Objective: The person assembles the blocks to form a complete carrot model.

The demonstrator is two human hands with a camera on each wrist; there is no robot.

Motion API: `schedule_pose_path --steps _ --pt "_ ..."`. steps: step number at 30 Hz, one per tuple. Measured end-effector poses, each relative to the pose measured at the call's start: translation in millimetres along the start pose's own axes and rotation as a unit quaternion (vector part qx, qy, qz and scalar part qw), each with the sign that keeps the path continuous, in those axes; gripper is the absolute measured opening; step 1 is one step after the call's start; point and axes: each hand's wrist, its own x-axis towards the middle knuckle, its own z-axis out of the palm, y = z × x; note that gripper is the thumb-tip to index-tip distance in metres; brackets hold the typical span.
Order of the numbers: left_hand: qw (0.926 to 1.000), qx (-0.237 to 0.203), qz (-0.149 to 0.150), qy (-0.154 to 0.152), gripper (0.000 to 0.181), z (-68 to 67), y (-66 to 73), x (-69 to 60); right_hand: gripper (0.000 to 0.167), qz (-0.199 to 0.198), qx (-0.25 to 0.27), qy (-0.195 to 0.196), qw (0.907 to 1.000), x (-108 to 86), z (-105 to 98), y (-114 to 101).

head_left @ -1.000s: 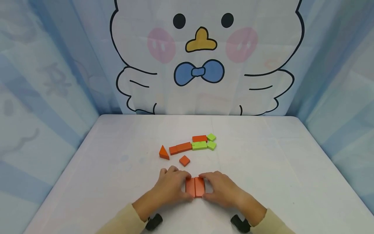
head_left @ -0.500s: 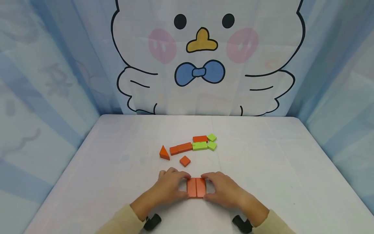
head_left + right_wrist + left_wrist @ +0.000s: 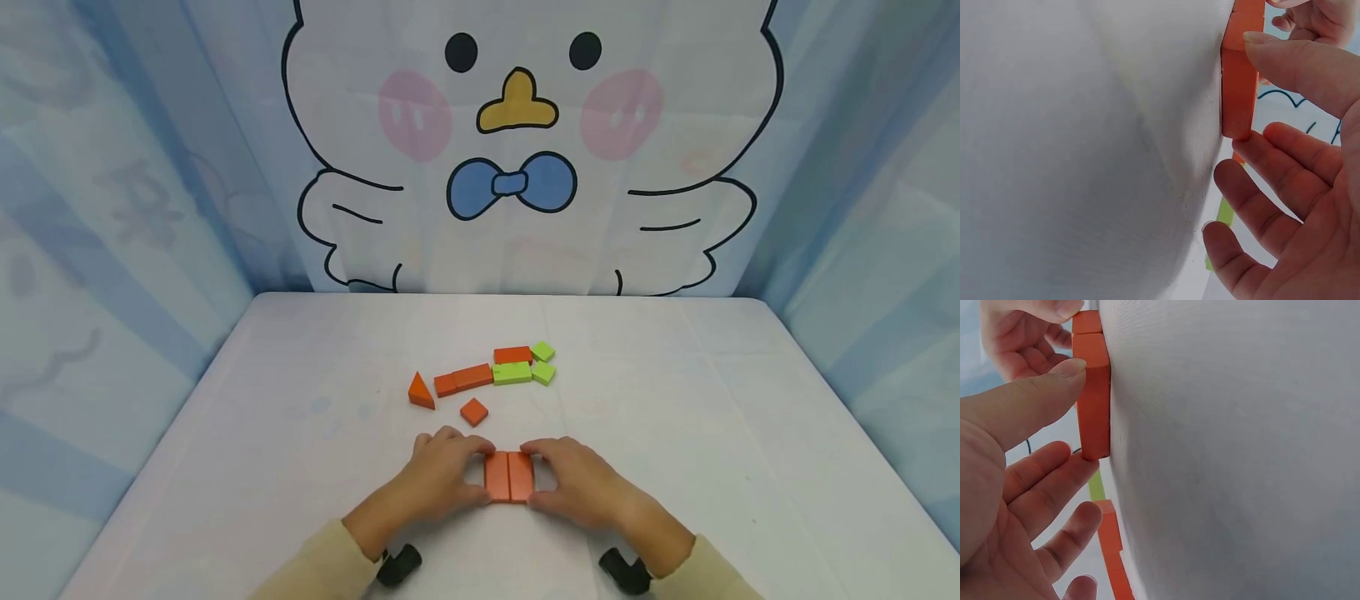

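Two flat orange rectangular blocks lie side by side on the table, long edges touching, in the head view. My left hand (image 3: 442,473) pinches the left block (image 3: 497,477) by its near and far ends, thumb in front and fingertip behind. In the same way, my right hand (image 3: 581,483) grips the right block (image 3: 521,477). The left wrist view shows the left thumb on the near end of the block (image 3: 1094,406), its other fingers spread loosely. From the right wrist, the right thumb rests on an edge of its block (image 3: 1239,94).
Beyond the hands lie an orange cube (image 3: 474,412), an orange triangular block (image 3: 422,392), a row of orange blocks (image 3: 472,377), a green rectangular block (image 3: 512,373), another orange block (image 3: 512,355) and two small green blocks (image 3: 543,372). Curtains surround the white table (image 3: 712,433).
Both hands and the two orange blocks between them have slid slightly to the right. The two blocks stay together, and the farther blocks have not moved.
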Motion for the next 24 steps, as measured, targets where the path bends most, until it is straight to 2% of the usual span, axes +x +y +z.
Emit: schedule_pose_path --steps 18,24 --pt "1.0 0.006 -0.001 -0.005 0.055 -1.3 -2.4 2.1 0.059 0.011 0.003 -0.001 0.9999 2.6 -2.0 0.3" --pt "1.0 0.007 0.003 0.0 0.057 -7.3 -5.1 3.4 0.06 0.013 -0.001 -0.003 0.9999 3.1 -1.0 1.3"
